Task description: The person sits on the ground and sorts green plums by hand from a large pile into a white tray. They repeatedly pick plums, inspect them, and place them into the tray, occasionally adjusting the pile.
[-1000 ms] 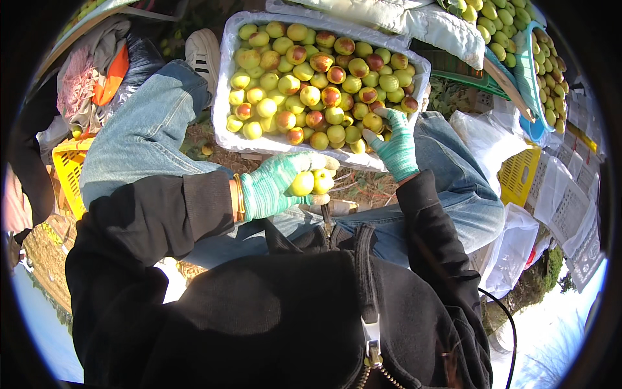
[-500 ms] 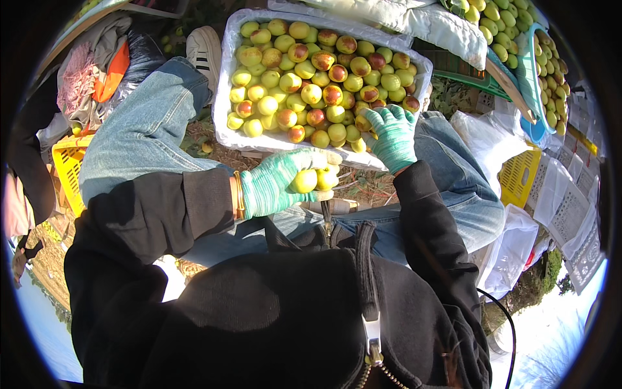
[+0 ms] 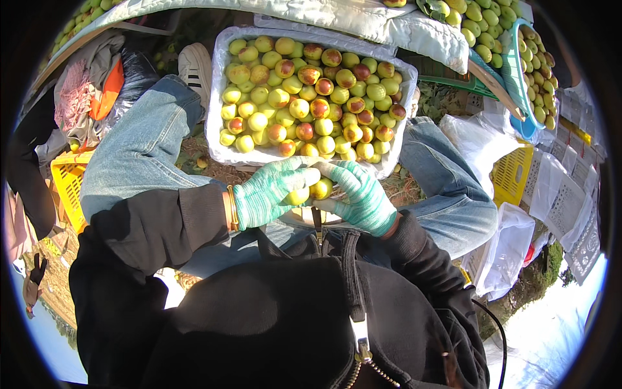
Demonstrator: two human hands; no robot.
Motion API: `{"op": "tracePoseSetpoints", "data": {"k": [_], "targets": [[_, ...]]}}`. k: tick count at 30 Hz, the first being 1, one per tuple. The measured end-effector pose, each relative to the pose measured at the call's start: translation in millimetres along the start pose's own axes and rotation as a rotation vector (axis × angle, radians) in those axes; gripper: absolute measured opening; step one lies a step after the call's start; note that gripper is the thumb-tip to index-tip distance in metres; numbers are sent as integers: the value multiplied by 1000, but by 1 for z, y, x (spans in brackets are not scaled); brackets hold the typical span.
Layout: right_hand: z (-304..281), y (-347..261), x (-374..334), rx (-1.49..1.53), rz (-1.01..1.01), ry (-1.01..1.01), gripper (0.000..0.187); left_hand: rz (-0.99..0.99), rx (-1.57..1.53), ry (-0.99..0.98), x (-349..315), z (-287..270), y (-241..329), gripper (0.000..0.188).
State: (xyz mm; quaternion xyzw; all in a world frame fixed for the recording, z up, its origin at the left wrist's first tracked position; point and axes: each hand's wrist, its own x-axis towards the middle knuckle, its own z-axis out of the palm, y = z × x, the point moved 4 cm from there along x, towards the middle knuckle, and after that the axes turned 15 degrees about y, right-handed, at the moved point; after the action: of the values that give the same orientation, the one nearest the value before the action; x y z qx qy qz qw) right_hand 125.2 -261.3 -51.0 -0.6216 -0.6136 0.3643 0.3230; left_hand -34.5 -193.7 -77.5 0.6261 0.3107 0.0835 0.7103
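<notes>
My left hand [image 3: 264,193], in a green-and-white knit glove, is closed around a yellow-green jujube [image 3: 297,196]. Right beside it, my right hand [image 3: 365,200] in a matching glove pinches a second jujube [image 3: 321,188] with a browner skin. The two hands meet in front of my jacket zip, fingertips nearly touching. Just beyond them sits a white tray [image 3: 218,123] lined with thin plastic, full of jujubes [image 3: 319,107]; many are green, others are blotched red-brown. My fingers partly cover both held fruits.
A padded white cloth [image 3: 363,24] edges a raised heap of green jujubes [image 3: 483,29] at the far right. A blue basket [image 3: 515,71] of jujubes stands there too. Yellow crates [image 3: 70,178] and clear plastic bags [image 3: 476,142] flank my legs. Bundled clothes lie at the left.
My right hand has left the tray's near right corner and come down to meet my left hand, now holding a jujube. The tray appears slightly lower and further left.
</notes>
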Motion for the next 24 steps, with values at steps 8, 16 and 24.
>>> {"op": "tracePoseSetpoints", "data": {"k": [8,16,24], "targets": [[-76,104,23,-97,442,627,52,-855,-856,165,-1,7,0,36],[-131,186,80,-754,291,284,45,-698,-844,211,4,2,-6,28],[-123,175,110,-1252,142,-61,27,-297,-398,171,14,-7,-5,40]]}}
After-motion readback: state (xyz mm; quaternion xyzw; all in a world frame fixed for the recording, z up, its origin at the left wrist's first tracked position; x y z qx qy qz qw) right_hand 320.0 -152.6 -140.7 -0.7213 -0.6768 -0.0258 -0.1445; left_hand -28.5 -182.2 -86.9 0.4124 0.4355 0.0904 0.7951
